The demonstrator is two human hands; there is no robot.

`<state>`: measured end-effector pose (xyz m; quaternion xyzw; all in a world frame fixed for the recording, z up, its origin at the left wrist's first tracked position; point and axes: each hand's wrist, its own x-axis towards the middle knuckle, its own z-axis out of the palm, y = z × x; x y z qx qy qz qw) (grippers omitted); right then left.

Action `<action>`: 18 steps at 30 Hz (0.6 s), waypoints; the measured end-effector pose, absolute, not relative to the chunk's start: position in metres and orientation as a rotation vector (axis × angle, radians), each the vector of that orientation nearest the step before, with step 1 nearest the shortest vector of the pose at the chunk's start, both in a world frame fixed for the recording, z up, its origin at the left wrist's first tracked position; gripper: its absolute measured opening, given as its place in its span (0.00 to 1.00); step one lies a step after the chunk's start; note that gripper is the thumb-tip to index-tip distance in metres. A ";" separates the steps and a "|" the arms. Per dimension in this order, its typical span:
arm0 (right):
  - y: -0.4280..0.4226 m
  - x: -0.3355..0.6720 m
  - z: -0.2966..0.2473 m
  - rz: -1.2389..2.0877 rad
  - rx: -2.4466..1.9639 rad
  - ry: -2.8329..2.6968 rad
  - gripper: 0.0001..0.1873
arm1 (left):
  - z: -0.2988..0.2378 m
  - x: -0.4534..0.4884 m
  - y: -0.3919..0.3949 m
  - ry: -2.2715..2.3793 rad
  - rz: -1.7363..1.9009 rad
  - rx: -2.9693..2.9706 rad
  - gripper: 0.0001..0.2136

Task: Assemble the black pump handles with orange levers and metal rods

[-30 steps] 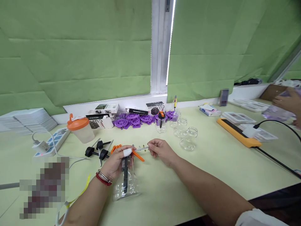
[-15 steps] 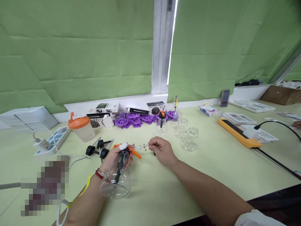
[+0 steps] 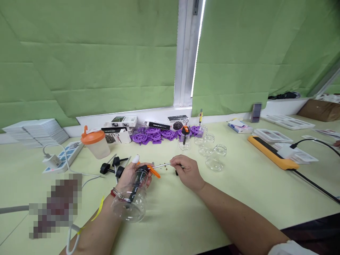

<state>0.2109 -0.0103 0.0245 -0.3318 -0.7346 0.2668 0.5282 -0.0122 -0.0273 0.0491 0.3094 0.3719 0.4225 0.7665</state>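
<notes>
My left hand (image 3: 127, 177) is wrapped round a clear glass bottle (image 3: 130, 209), which lies tilted with its base toward me. Its black top (image 3: 142, 169) carries an orange lever (image 3: 155, 173), and a black tube shows inside the glass. White covering is on my left thumb, which points up off the top. With closed fingers my right hand (image 3: 187, 170) grips the end of a thin metal rod (image 3: 162, 165). The rod's other end meets the bottle's top; how far it goes in is hidden. Small brownish bits (image 3: 166, 168) lie on the table beneath the rod.
Behind my hands stand several glass bottles (image 3: 215, 161) and a bottle with an orange-black top (image 3: 185, 132). Purple wheel-shaped parts (image 3: 152, 134) lie by the wall. Black-capped rods (image 3: 105, 168), an orange-lidded cup (image 3: 99, 147) and cables are left; an orange power strip (image 3: 273, 154) is right.
My left thumb has lifted from the bottle's black top and now points upward. My right hand still grips the rod. The whole view has shifted slightly.
</notes>
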 end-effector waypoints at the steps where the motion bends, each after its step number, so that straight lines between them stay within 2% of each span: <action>1: -0.010 0.212 0.025 0.645 -0.791 -1.760 0.09 | 0.049 -0.013 -0.027 0.800 0.912 0.662 0.25; 6: -0.007 0.209 0.019 0.918 -0.812 -1.620 0.03 | 0.046 -0.016 -0.027 0.775 0.927 0.677 0.27; 10: -0.009 0.206 0.018 1.118 -0.804 -1.497 0.09 | 0.044 -0.016 -0.029 0.744 0.928 0.691 0.27; 18: -0.014 0.209 0.028 1.217 -1.032 -1.528 0.21 | 0.045 -0.010 -0.031 0.756 0.953 0.722 0.25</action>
